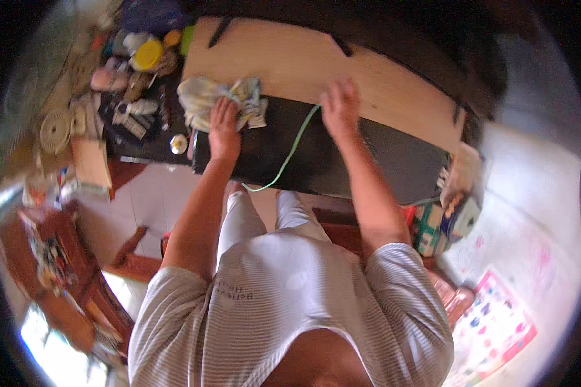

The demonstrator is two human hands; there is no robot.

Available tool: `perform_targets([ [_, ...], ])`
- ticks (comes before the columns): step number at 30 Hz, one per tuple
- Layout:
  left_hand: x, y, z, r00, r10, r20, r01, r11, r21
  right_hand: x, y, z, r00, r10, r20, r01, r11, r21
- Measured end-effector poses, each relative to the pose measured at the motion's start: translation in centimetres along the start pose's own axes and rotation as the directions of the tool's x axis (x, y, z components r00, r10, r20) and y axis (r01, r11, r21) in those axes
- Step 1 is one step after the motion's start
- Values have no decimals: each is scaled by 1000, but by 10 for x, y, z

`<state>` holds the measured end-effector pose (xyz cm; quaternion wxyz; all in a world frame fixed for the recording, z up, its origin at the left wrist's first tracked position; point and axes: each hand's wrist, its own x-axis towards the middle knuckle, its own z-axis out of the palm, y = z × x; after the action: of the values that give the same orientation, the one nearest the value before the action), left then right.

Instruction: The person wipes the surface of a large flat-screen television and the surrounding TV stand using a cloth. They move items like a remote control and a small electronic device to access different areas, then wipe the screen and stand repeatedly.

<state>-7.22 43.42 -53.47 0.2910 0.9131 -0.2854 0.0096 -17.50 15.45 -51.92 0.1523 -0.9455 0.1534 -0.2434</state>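
My left hand (224, 128) lies with its fingers over a crumpled, pale patterned cloth (198, 99) at the left end of a dark tabletop (281, 145). Whether the fingers grip the cloth or only press on it cannot be told. A thin light-green cord (294, 145) runs up in a curve to my right hand (341, 109), which is raised and blurred, its fingers closed on the cord's upper end. The cord's lower end hangs near the table's front edge.
A light wooden board (290, 63) with dark brackets spans the back of the table. To the left are a yellow lid (147, 54), a round white container (178, 144) and mixed clutter. Boxes (428, 227) stand at the right. A colourful printed poster (498, 324) is at the lower right.
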Motion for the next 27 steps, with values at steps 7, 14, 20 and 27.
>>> perform_targets([
  [7, 5, 76, -34, 949, -100, 299, 250, 815, -523, -75, -134, -79, 880, 246, 406, -468, 598, 651],
  [14, -39, 147, -62, 783, 280, 556, 404, 452, -795, -114, -131, -131, 643, 506, 575, -578, -170, 798],
  [20, -79, 84, -41, 760, 279, 588, -299, 952, -65, -196, -121, -152, 493, 693, 526, -172, -515, 840],
  [27, -92, 107, -27, 555, 289, 780, -575, 811, 109, -235, -153, -195, 415, 750, 515, -24, -557, 830],
])
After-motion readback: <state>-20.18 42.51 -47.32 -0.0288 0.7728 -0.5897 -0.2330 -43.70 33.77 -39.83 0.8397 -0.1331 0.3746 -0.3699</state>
